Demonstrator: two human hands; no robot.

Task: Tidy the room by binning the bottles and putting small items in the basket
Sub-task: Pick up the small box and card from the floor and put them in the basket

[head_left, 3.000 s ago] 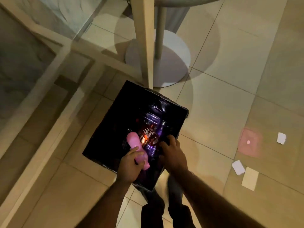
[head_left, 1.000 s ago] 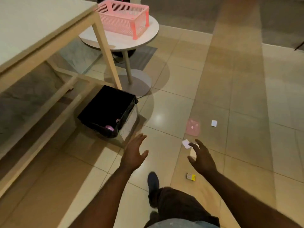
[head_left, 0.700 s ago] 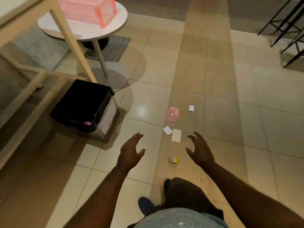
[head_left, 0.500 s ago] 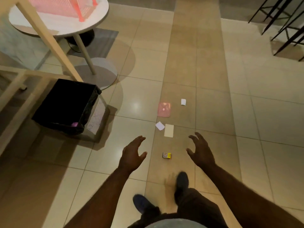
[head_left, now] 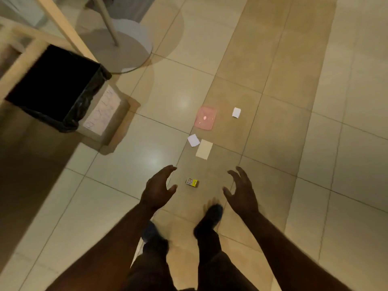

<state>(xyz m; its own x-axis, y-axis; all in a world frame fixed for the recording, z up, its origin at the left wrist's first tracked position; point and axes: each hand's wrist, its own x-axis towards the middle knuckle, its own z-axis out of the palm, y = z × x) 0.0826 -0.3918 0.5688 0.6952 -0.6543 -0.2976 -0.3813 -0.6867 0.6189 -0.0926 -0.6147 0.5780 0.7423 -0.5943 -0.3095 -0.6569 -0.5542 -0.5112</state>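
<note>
Small items lie on the tiled floor ahead of me: a little yellow box, a cream card, a white paper scrap, a pink square pouch and another white scrap. My left hand and my right hand hover empty with fingers spread, one on each side of the yellow box and above it. The black-lined bin stands at the left; its inside is dark. The basket is out of view.
A round table's grey base and pole stand behind the bin. Pale wooden table legs and rails cross the upper left beside the bin. My own feet are just below the yellow box.
The pink bottle went into the bin and both hands came away empty. I turned right from the bin and walked toward the floor items, which now lie closer under my hands.
</note>
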